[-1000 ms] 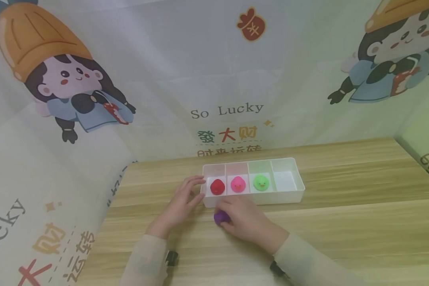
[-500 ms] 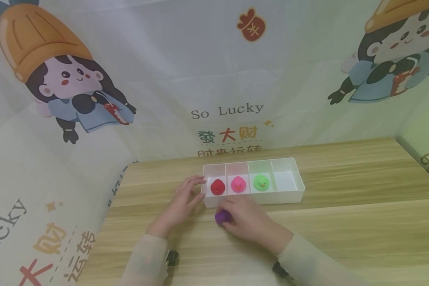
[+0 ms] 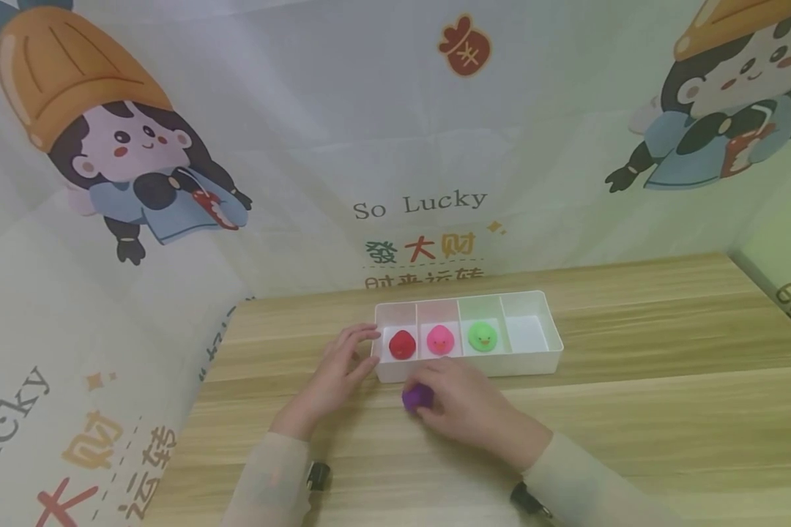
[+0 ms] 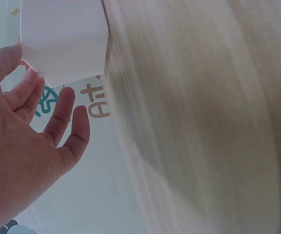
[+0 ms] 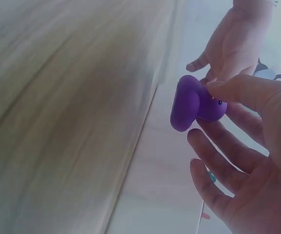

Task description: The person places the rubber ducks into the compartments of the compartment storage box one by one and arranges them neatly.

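Observation:
A purple rubber duck [image 3: 417, 397] is pinched between the thumb and fingers of my right hand [image 3: 464, 402], just in front of the white divided box [image 3: 501, 364]. In the right wrist view, the duck [image 5: 186, 105] lies tilted in the grip, its flat base to the left. At the box's left end, my left hand [image 3: 332, 373] touches the wall with thumb and fingertips, its fingers spread and lightly bent. From left to right, the compartments hold a red duck [image 3: 402, 345], a pink duck [image 3: 440, 340] and a green duck [image 3: 483, 337]; the rightmost holds nothing.
The box stands on a wood-grain table [image 3: 646, 410], near its back edge. A printed cloth [image 3: 303, 146] with cartoon figures hangs behind and along the sides. Dark wrist devices show at both sleeves.
My right hand has moved slightly to the right along the box's front, carrying the purple duck. The left hand and the box have barely moved.

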`<state>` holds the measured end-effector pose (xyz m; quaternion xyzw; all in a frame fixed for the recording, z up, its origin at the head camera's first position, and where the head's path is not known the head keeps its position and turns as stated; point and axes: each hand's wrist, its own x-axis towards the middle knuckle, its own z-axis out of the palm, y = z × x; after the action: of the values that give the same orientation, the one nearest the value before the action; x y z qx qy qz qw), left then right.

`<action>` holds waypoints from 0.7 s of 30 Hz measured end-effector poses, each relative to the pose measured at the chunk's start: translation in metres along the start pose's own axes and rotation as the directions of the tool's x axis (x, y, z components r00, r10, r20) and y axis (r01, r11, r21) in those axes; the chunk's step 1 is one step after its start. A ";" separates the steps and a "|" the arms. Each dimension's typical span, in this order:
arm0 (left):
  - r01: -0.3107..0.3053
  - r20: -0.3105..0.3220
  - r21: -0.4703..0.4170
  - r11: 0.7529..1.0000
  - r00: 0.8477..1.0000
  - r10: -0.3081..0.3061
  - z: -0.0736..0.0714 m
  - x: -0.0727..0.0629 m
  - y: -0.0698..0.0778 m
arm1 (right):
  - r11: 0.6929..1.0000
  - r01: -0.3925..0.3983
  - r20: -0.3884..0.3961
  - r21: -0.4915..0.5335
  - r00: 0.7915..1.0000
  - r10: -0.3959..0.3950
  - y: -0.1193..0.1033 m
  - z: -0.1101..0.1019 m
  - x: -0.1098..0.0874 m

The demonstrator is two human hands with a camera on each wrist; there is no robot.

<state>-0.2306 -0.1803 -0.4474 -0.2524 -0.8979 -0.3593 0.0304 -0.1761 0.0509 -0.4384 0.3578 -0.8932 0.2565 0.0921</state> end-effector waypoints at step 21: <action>0.058 0.011 0.001 0.998 0.998 -0.058 -0.002 -0.001 0.006 | 1.000 -0.012 -0.023 0.027 1.000 0.012 0.004 -0.018 -0.014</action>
<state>-0.2271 -0.1782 -0.4425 -0.2282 -0.9052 -0.3582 0.0152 -0.1687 0.0709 -0.4297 0.3506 -0.8907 0.2729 0.0960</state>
